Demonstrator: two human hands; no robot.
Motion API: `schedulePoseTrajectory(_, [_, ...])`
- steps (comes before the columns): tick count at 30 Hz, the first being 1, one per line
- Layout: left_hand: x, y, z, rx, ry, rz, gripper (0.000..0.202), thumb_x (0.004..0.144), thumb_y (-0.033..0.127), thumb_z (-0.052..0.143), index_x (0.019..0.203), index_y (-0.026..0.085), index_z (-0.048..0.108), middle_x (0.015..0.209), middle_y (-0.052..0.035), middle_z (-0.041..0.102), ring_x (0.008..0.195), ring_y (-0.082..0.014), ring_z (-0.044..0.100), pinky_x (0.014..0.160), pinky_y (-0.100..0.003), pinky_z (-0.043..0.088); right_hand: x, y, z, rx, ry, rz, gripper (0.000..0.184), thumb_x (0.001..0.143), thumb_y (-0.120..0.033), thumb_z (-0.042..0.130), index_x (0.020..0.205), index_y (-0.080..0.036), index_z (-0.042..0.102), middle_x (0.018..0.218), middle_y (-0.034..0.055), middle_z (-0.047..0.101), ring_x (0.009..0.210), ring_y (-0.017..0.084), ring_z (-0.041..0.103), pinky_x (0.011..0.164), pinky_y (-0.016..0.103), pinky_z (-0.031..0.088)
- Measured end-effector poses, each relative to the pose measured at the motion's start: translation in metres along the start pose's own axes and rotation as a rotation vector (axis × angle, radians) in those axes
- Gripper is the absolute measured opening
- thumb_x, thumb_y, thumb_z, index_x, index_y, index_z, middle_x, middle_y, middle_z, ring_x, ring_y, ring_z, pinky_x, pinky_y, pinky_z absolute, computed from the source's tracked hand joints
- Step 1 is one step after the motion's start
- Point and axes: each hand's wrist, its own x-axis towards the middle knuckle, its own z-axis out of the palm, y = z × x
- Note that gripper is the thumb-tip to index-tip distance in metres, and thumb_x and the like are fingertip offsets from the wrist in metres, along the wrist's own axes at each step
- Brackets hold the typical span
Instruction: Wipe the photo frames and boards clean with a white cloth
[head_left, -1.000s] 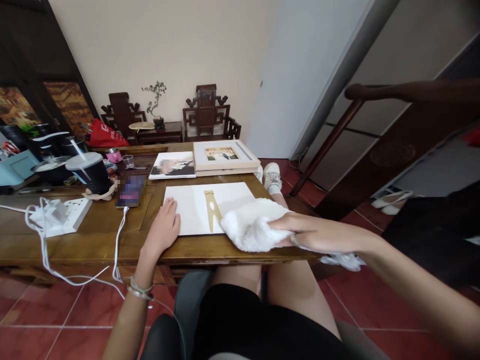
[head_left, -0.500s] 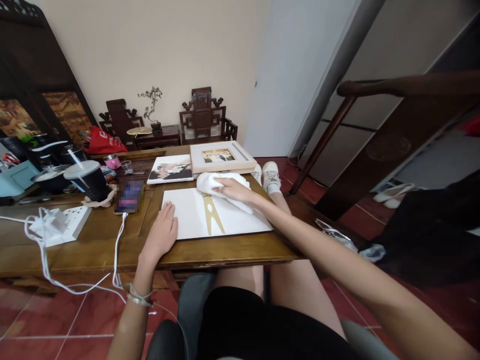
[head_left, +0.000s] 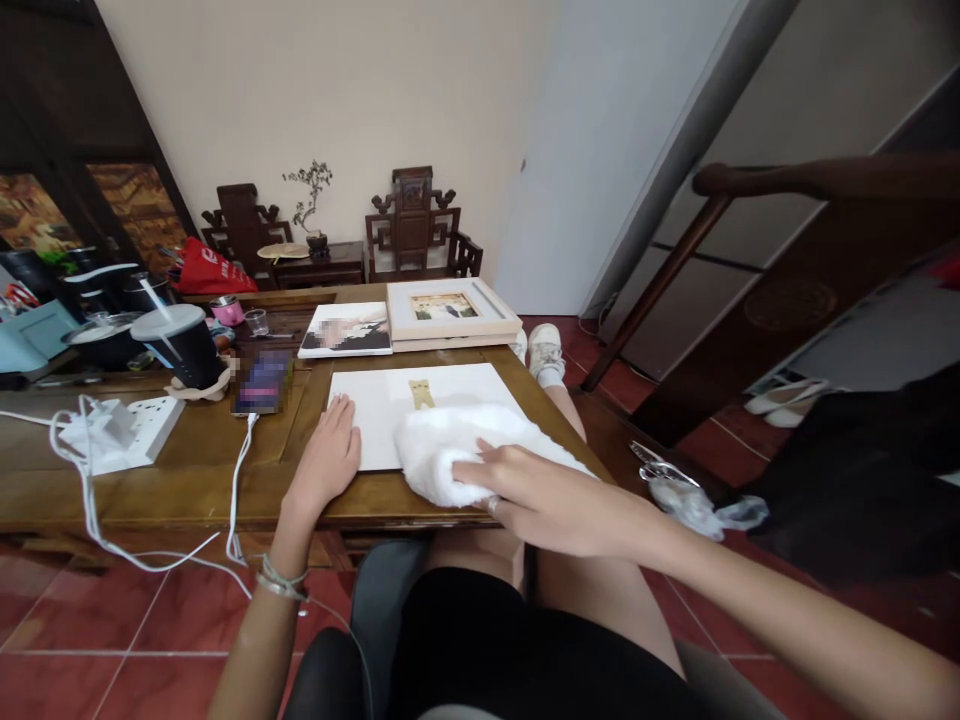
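Observation:
A white rectangular board [head_left: 375, 430] lies flat near the front edge of the wooden table. My left hand [head_left: 330, 450] rests on its left edge, fingers stretched out flat. With my right hand [head_left: 517, 490] I grip a bunched white cloth [head_left: 442, 445], which lies over the board's front right part and reaches its near edge. A gold stand leg [head_left: 420, 392] shows at its upper end on the board; the cloth hides the rest of it.
Behind the board are a photo print [head_left: 349, 330] and a framed picture [head_left: 450, 310]. To the left stand a phone [head_left: 262, 383] with its cable, a lidded cup [head_left: 176, 345] and a power strip [head_left: 154, 435]. Scissors [head_left: 664, 465] and a plastic bag [head_left: 697, 505] lie at the right.
My right hand has drawn the cloth from the board's far side toward its near edge. The gold leg's lower part is now covered. My left hand stays in place.

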Motion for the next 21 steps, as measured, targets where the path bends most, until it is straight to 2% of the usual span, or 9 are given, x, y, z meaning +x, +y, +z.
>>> schedulePoseTrajectory(3, [0.0,0.0,0.0,0.001,0.005,0.004,0.05,0.093,0.024,0.029,0.136,0.001,0.041,0.149,-0.0207,0.035,0.142,-0.0248,0.026,0.117,-0.044,0.022,0.011,0.004,-0.002,-0.027,0.009,-0.011,0.028,0.076,-0.004,0.042,0.096,-0.017,0.056,0.076,0.0058,0.055,0.076,0.022,0.054,0.07,0.028,0.038])
schedulePoseTrajectory(6, [0.0,-0.001,0.001,0.0,0.005,0.009,0.051,0.093,0.024,0.029,0.137,0.0,0.04,0.149,-0.021,0.035,0.142,-0.0249,0.025,0.117,-0.044,0.021,0.044,0.021,0.003,-0.098,0.078,-0.004,0.034,0.079,-0.005,0.042,0.108,-0.015,0.055,0.083,0.0091,0.059,0.082,0.024,0.056,0.074,0.031,0.04])
schedulePoseTrajectory(10, [0.0,-0.002,0.0,0.001,0.005,0.022,0.051,0.093,0.025,0.028,0.137,0.002,0.04,0.149,-0.0201,0.035,0.142,-0.0253,0.026,0.117,-0.045,0.023,0.099,0.046,0.008,-0.225,0.143,0.02,0.041,0.082,-0.004,0.04,0.121,-0.01,0.05,0.111,0.0183,0.059,0.108,0.029,0.054,0.09,0.041,0.039])
schedulePoseTrajectory(13, [0.001,-0.002,-0.001,0.005,-0.003,0.021,0.052,0.093,0.026,0.027,0.137,0.0,0.04,0.149,-0.0209,0.035,0.142,-0.0258,0.027,0.117,-0.045,0.023,0.126,0.052,0.01,-0.273,0.146,0.025,0.042,0.083,-0.003,0.04,0.124,-0.008,0.049,0.118,0.0218,0.057,0.119,0.031,0.049,0.1,0.05,0.032])
schedulePoseTrajectory(16, [0.001,-0.002,0.0,-0.001,0.005,0.024,0.052,0.093,0.026,0.027,0.137,0.001,0.04,0.148,-0.0209,0.036,0.142,-0.0256,0.027,0.116,-0.045,0.023,0.124,0.042,0.016,-0.311,0.136,-0.013,0.045,0.081,0.001,0.042,0.124,-0.007,0.051,0.129,0.0244,0.052,0.129,0.034,0.04,0.104,0.055,0.026])
schedulePoseTrajectory(18, [0.001,-0.002,0.0,-0.003,0.012,0.029,0.052,0.093,0.026,0.027,0.137,0.002,0.041,0.148,-0.0204,0.037,0.142,-0.0253,0.028,0.116,-0.045,0.024,0.107,0.027,0.023,-0.352,0.129,-0.09,0.047,0.08,0.001,0.042,0.126,-0.007,0.051,0.139,0.025,0.044,0.135,0.035,0.033,0.106,0.058,0.024])
schedulePoseTrajectory(21, [0.001,-0.002,0.0,0.001,0.008,0.025,0.051,0.093,0.026,0.027,0.136,0.002,0.041,0.148,-0.0206,0.037,0.141,-0.0252,0.028,0.116,-0.045,0.025,0.07,0.001,0.033,-0.362,0.126,-0.214,0.044,0.081,-0.002,0.043,0.124,-0.009,0.054,0.142,0.0247,0.041,0.136,0.036,0.031,0.107,0.059,0.025])
